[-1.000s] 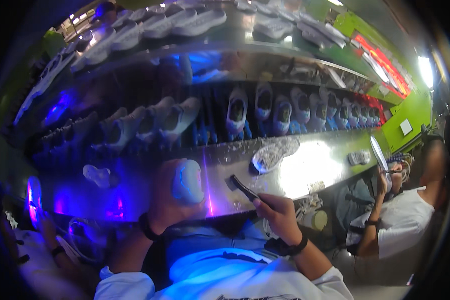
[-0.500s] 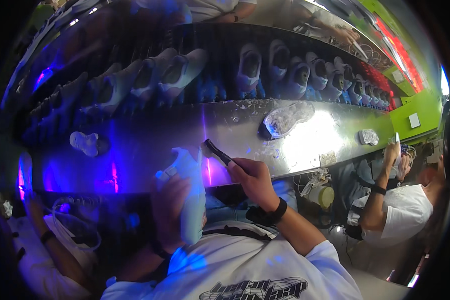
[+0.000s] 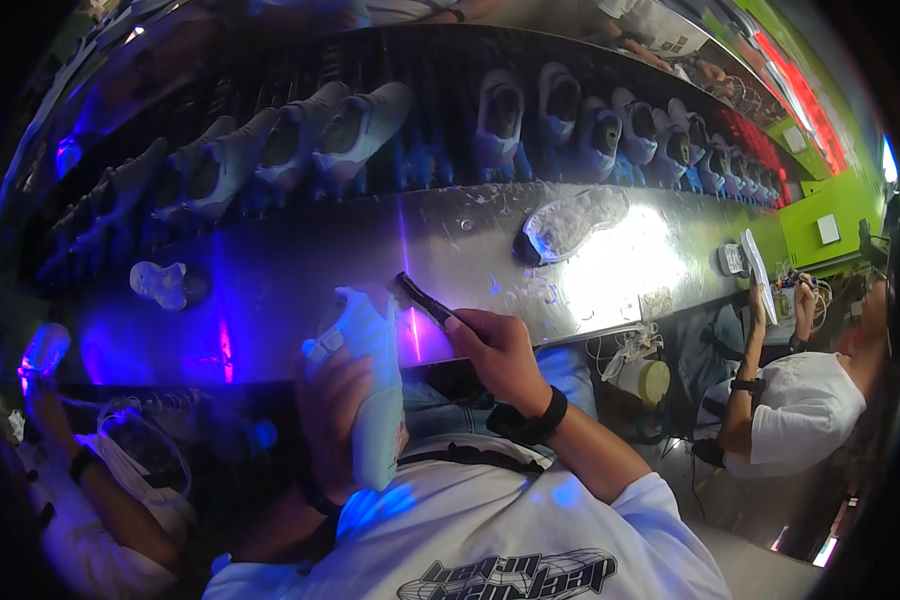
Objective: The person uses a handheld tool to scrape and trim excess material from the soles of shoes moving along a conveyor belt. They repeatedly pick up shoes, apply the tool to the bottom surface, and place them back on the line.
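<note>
My left hand [image 3: 332, 405] grips a pale shoe [image 3: 378, 400] from its left side, holding it close to my body at the bench's near edge. Blue light falls over the shoe. Between my right thumb and fingers is a dark-handled brush [image 3: 428, 302], its head pointing up and left, near the end of the shoe. Whether the brush head touches the shoe, I cannot tell. My right hand [image 3: 505, 358] wears a black wristband and is closed round the handle.
A metal bench [image 3: 300, 290] runs across, with a shoe sole [image 3: 572, 226] on a bright patch and a small white sole-shaped piece [image 3: 160, 285] at left. Rows of shoes [image 3: 500, 118] stand behind on a conveyor. Co-workers sit either side, one holding a sole [image 3: 757, 272], the other a sole [image 3: 46, 350].
The shoe and brush have shifted slightly left and remain in my hands. The right-hand co-worker's hands have parted, with a white sole raised upright. The left-hand co-worker's sole has turned and dropped a little.
</note>
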Demonstrator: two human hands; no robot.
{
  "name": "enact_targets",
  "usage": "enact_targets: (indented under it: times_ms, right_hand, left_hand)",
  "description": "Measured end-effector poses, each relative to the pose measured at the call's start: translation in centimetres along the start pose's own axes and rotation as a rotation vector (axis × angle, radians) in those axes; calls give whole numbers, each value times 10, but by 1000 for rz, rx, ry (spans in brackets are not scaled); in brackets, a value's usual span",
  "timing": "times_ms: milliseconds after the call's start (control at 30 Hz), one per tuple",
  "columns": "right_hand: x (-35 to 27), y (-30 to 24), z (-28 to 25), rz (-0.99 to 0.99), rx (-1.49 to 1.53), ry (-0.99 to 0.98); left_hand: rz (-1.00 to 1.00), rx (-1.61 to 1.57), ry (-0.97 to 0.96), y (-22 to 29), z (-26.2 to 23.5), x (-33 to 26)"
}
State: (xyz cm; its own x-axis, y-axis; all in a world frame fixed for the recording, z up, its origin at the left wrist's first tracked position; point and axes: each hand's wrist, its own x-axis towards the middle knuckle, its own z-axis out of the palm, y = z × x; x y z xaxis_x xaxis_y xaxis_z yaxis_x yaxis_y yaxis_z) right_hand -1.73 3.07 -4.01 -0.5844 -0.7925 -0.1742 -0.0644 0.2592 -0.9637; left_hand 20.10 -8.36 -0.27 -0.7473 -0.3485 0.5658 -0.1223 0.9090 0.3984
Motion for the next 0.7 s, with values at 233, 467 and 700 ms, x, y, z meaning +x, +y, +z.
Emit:
enact_targets:
  times_ms: [233, 467, 700]
  right_hand:
    - [-12, 3, -4, -21, 84, -108]
    - [-48, 6, -5, 38, 364, -189]
    - [-37, -14, -5, -104, 48, -81]
  left_hand:
    - [-18, -7, 5, -5, 0, -4]
    - [-17, 20, 21, -10, 5, -11]
    - [-31, 16, 30, -3, 2, -5]
